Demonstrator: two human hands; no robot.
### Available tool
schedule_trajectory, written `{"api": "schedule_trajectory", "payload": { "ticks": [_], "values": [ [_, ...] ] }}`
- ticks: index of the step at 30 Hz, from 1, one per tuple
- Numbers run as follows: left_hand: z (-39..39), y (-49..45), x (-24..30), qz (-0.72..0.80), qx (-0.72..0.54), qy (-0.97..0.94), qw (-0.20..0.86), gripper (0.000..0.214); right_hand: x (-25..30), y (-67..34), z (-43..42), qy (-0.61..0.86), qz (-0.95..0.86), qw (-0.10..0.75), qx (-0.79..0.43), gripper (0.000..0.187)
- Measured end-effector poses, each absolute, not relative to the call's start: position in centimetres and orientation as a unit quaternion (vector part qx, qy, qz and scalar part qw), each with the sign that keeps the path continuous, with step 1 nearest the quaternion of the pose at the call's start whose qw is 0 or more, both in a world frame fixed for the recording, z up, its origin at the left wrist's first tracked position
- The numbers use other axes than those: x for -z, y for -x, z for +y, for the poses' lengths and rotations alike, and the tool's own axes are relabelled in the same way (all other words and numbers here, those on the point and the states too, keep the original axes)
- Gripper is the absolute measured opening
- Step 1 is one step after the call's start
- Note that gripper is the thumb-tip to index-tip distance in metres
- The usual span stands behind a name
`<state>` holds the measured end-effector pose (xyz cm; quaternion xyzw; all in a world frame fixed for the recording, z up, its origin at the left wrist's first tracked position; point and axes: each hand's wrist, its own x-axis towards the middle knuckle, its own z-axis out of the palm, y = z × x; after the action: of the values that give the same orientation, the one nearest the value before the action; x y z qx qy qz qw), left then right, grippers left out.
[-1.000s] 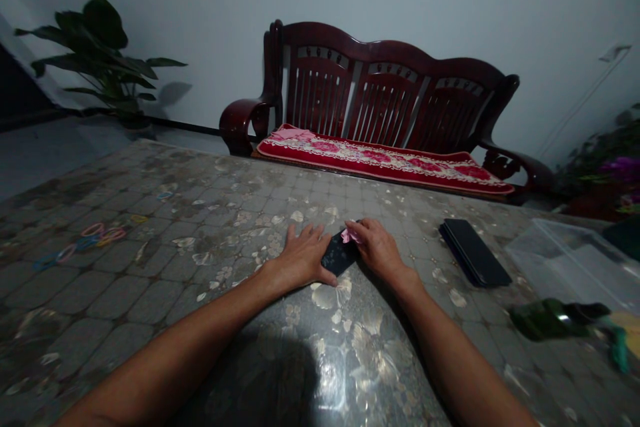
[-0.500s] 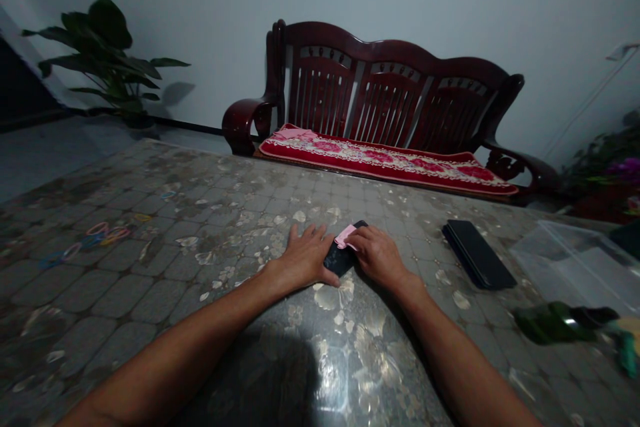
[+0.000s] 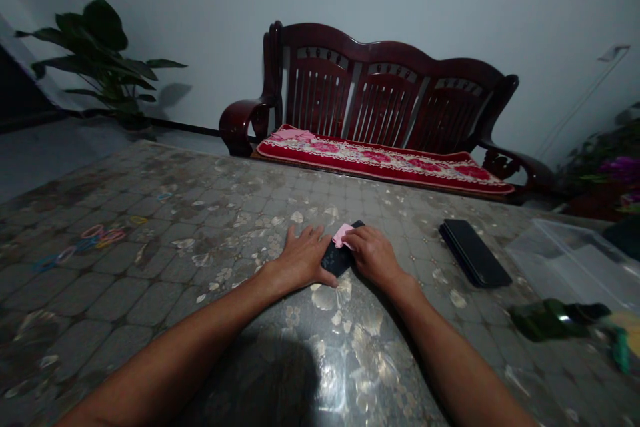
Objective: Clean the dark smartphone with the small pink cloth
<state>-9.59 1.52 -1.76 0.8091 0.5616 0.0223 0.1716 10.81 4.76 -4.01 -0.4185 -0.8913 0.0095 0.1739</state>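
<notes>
A small black phone (image 3: 338, 255) lies on the patterned table (image 3: 210, 233) in front of me. My left hand (image 3: 301, 257) rests flat on the table against the phone's left edge, fingers spread. My right hand (image 3: 373, 253) is closed on a small pink cloth (image 3: 343, 234) and presses it onto the phone's far end.
A second black phone (image 3: 474, 253) lies to the right. A clear plastic box (image 3: 580, 263) and a dark green object (image 3: 555, 317) sit at the right edge. Coloured rubber bands (image 3: 97, 235) lie at the left. A wooden bench (image 3: 380, 113) and a plant (image 3: 100, 53) stand beyond the table.
My right hand has slid the pink cloth a little to the left across the phone's far end. My left hand has stayed in place.
</notes>
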Motion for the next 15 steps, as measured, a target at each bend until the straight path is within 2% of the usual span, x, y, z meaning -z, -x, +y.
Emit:
{"api": "schedule_trajectory", "payload": {
  "ticks": [5, 10, 13, 15],
  "values": [
    [1.38, 9.51, 1.36, 0.558, -0.029, -0.811, 0.172, 0.089, 4.00, -11.51, 5.43, 0.468, -0.866, 0.177, 0.002, 0.029],
    [1.40, 9.51, 1.47, 0.563, -0.043, -0.806, 0.178, 0.090, 4.32, -11.69, 5.08, 0.422, -0.881, 0.211, -0.038, 0.031],
    [1.44, 9.53, 1.58, 0.565, -0.042, -0.804, 0.181, 0.093, 4.41, -11.36, 4.84, 0.441, -0.844, 0.276, -0.132, 0.029],
    [1.38, 9.48, 1.42, 0.568, -0.051, -0.802, 0.180, 0.090, 4.39, -11.11, 5.14, 0.481, -0.754, 0.361, -0.267, 0.022]
  ]
}}
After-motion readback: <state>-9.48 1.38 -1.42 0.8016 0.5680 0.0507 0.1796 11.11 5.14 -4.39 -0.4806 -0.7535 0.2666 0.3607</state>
